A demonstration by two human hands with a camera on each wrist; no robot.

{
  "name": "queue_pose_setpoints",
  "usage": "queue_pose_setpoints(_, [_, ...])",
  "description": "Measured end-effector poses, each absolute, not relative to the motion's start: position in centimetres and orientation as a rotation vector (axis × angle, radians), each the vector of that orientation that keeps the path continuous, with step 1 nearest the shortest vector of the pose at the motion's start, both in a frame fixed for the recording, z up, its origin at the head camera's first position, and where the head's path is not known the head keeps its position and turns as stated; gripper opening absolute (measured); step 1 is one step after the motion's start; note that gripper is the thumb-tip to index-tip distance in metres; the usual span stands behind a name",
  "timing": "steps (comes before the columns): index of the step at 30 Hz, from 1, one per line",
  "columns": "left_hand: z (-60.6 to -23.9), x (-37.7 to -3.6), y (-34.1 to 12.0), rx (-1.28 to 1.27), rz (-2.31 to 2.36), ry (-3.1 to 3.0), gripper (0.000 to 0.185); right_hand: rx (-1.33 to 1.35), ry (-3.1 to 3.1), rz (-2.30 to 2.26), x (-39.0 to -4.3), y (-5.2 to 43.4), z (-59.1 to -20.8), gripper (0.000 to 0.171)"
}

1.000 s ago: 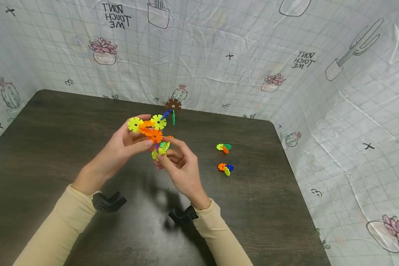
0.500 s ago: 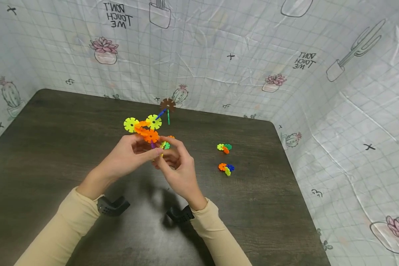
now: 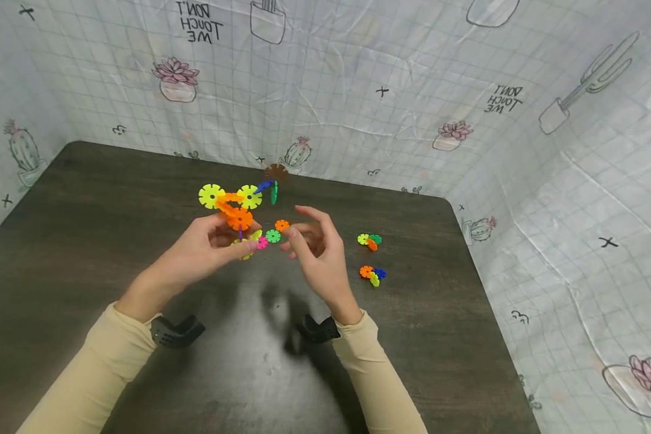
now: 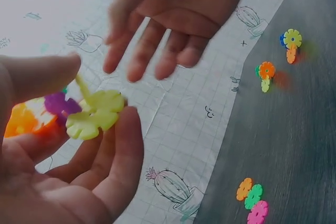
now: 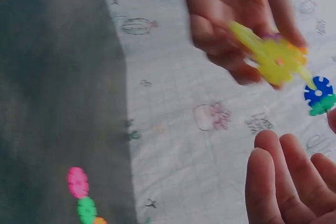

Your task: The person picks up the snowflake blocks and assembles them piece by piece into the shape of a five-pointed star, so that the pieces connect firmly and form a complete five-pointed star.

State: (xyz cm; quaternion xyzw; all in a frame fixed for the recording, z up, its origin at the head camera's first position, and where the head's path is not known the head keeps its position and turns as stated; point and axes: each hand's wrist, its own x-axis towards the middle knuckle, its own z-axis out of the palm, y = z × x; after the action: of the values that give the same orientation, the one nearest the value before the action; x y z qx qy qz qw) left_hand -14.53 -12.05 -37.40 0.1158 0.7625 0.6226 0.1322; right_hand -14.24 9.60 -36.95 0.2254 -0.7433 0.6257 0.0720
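Observation:
My left hand (image 3: 187, 250) pinches a structure of interlocked notched plastic discs between thumb and fingers. Yellow discs (image 4: 107, 108) lie at its grip in the left wrist view, beside a purple disc (image 4: 62, 106). In the head view, orange discs (image 3: 240, 219) and two more yellow ones rise above the hand, and a blue, a green and a brown disc (image 3: 276, 173) stick out at the far end. My right hand (image 3: 325, 262) is apart from the structure, its fingers loosely bent with nothing held. A pink-green-orange disc chain (image 3: 273, 235) lies on the table between the hands.
Two small three-disc clusters lie on the dark table (image 3: 428, 337) right of my right hand: a yellow-green-orange one (image 3: 372, 243) and an orange-blue-yellow one (image 3: 374, 280). A printed cloth (image 3: 336, 108) hangs along the table's back and sides.
My right hand has let go of the yellow disc and moved right, uncovering the chain on the table. My left hand still holds the structure, which has shifted a little to the left.

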Motion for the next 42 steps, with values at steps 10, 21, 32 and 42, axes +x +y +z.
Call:
queue_pose_setpoints(10, [-37.6,-14.4,-12.2,0.466,1.644,2.185,0.046,0.606,-2.179,2.148,-16.8,10.5,-37.4,0.032])
queue_pose_setpoints(21, [-37.7,-14.6,-12.4,0.535,1.568,2.161,0.044,0.476,-1.793,2.636,-16.7,10.3,-37.9,0.022])
queue_pose_setpoints(32, [-38.2,-14.8,-13.1,0.428,1.628,2.128,0.066,0.405,-1.595,2.639,-16.3,9.5,-38.2,0.037])
queue_pose_setpoints(42, [-37.4,-15.1,-13.1,0.324,1.785,2.216,0.047,0.393,-1.789,2.559,-16.6,9.9,-38.3,0.033])
